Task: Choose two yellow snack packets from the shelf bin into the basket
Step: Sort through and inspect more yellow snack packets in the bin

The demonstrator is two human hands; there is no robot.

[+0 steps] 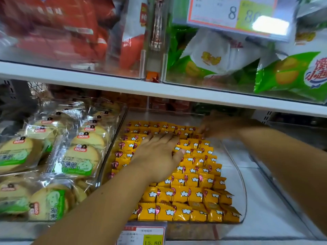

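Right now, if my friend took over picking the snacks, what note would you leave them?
Left hand: open, lying flat on the yellow packets mid-bin.
Right hand: at the back rows, blurred; whether its grip has a packet cannot be told.
Packets fill the clear bin on the lower shelf. The basket is out of view.
Done: nothing clearly picked yet.
Left: take two yellow packets and put them in the basket.

You are in a shop: white shelves (106,82) carry clear bins (245,188) of packaged snacks (81,156), marked with printed price tags (230,13).
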